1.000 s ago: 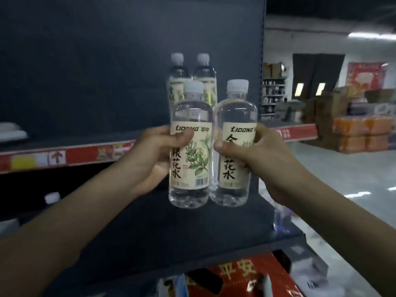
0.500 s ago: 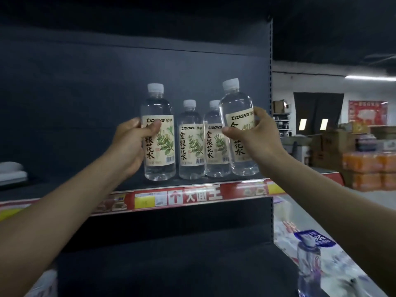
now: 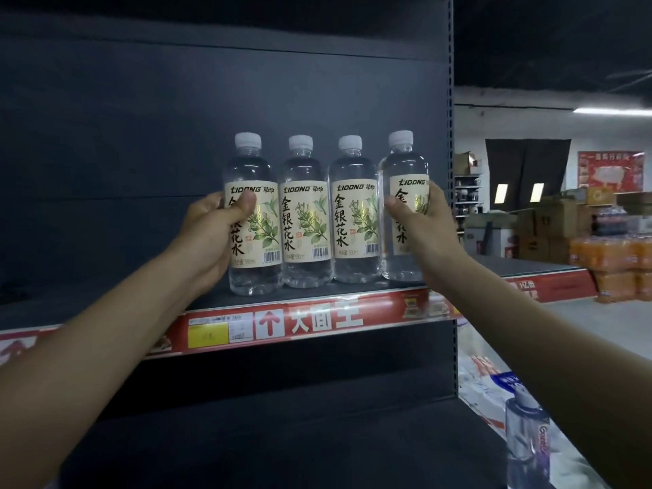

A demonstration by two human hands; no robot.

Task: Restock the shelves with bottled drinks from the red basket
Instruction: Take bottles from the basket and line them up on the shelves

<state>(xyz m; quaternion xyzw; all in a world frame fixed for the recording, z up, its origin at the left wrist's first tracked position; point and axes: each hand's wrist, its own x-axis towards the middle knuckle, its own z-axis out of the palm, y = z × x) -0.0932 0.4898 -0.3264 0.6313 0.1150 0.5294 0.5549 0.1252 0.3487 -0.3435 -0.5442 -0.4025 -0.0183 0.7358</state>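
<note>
A person's left hand (image 3: 211, 234) and right hand (image 3: 420, 224) each grasp an end honeysuckle-water bottle, leftmost (image 3: 252, 220) and rightmost (image 3: 405, 210). Both flank two middle bottles (image 3: 330, 213) on the shelf (image 3: 106, 312), labels outward, apparently to square the row at its edge.

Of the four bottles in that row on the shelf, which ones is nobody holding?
The two middle bottles stand free. The left hand grips the leftmost bottle, and the right hand grips the rightmost bottle at the shelf's end.
</note>
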